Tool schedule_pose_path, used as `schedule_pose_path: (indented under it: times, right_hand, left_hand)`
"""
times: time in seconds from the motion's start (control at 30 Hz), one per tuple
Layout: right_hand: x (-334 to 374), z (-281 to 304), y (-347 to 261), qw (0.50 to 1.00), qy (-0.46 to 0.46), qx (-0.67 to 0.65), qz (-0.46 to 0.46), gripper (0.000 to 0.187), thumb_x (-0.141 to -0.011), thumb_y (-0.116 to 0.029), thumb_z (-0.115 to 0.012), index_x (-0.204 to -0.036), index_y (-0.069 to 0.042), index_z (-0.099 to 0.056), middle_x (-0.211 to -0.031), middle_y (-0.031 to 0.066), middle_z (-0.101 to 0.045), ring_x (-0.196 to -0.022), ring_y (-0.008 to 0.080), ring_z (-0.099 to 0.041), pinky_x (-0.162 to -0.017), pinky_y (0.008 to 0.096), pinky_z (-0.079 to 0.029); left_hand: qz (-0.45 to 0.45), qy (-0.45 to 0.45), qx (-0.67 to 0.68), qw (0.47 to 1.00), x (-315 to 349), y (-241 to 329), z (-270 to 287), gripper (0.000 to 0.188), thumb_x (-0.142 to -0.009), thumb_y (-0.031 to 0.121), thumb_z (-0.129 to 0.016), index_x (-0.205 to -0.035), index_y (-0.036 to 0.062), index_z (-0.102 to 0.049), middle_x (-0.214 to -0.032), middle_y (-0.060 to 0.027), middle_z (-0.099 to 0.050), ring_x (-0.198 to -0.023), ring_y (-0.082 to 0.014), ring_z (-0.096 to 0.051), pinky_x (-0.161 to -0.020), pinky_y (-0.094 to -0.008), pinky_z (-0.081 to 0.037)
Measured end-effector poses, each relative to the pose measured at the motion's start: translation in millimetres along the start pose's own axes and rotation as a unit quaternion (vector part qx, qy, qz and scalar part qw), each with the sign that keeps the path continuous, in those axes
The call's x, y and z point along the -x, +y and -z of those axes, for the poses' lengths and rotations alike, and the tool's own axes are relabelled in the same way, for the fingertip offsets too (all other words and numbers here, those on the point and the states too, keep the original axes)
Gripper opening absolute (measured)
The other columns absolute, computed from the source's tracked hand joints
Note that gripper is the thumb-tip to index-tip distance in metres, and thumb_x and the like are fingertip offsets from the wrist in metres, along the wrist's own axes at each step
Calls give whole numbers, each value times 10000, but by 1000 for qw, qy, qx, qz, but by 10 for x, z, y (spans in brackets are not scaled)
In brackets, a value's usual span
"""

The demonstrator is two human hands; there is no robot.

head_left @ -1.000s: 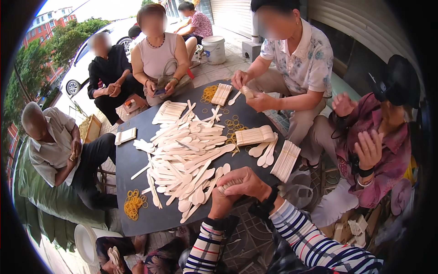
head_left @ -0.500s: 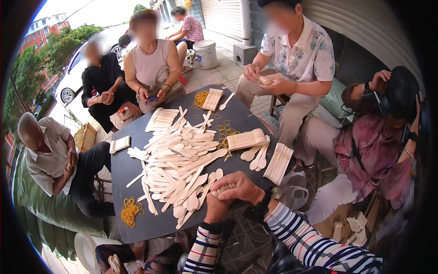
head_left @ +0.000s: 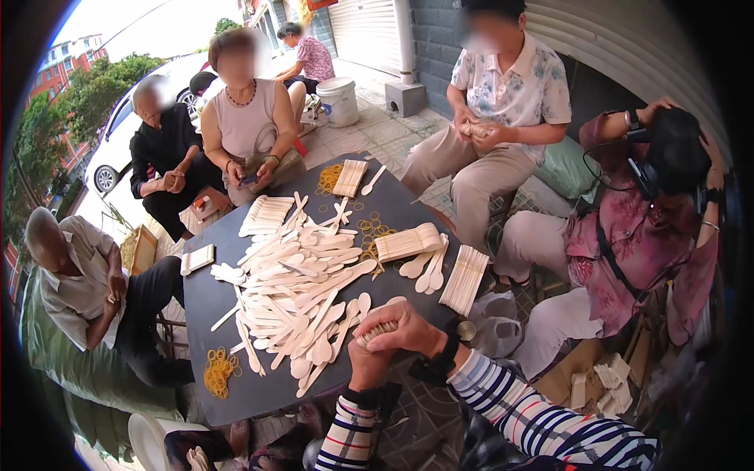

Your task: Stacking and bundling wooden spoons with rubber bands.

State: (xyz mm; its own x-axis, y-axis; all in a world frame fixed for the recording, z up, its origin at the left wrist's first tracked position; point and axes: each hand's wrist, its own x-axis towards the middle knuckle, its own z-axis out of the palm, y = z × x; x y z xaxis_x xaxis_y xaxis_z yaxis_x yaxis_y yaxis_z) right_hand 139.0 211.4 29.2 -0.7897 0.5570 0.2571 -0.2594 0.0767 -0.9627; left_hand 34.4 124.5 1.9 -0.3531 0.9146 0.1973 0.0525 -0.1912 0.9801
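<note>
At the near edge of the table, my left hand (head_left: 368,367) and my right hand (head_left: 414,328) are closed together around a bundle of wooden spoons (head_left: 378,334). Only the rounded, stacked ends of the bundle show; my fingers and palms hide the rest. Just beyond my hands lies a large loose heap of pale wooden spoons (head_left: 302,271) on the dark table (head_left: 206,314). To the right of the heap are a stacked bundle (head_left: 408,242), a few loose spoons (head_left: 428,271) and an upright-looking row of sticks (head_left: 464,281).
Yellow rubber bands (head_left: 221,373) lie in a pile at the near left, with more bands (head_left: 372,235) beyond the heap. Several people sit around the table; one in a pale floral shirt (head_left: 514,94) handles a bundle. A plastic bag (head_left: 496,323) hangs at the right edge.
The whole view has shifted slightly, so the table sits a little further left. My hands stay closed on the bundle. The person at far right has leaned, hands still at their headgear.
</note>
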Motion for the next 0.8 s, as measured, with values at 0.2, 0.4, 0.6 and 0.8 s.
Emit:
schedule_pose_path:
  times: [0.2,0.4,0.6,0.8]
  right_hand:
    - [513,-377,-251,998,33,-51,-31,241,-718,-82,-757,-939,0,-708,-903,76,-701,-859,127,-637,-812,260,-492]
    - [1229,-818,-361,994,52,-65,-75,247,-713,-93,-770,-935,-7,-706,-913,71,-698,-857,126,-634,-819,255,-491]
    - [1802,-1086,-453,992,41,25,-117,390,-689,-191,-811,-1011,-12,-680,-936,82,-687,-882,136,-631,-832,268,-488]
    - [2452,-1466,-422,960,174,182,-124,594,-665,-322,-806,-1108,14,-597,-1062,156,-630,-981,268,-625,-868,347,-490]
  left_hand:
    - [41,-5,54,998,559,160,-62,169,-773,-6,-685,-941,0,-663,-889,-33,-672,-801,-112,-628,-674,-264,-515]
    - [64,-13,34,997,1395,283,-170,110,-794,-6,-636,-898,28,-634,-838,-13,-652,-760,-103,-623,-626,-252,-506]
    - [82,-62,6,995,2106,406,-136,184,-765,-19,-643,-944,22,-649,-879,-25,-667,-797,-115,-631,-661,-262,-511]
    - [100,-84,-61,990,2701,79,-146,247,-807,47,-654,-1053,61,-659,-918,-32,-684,-818,-119,-652,-667,-261,-532]
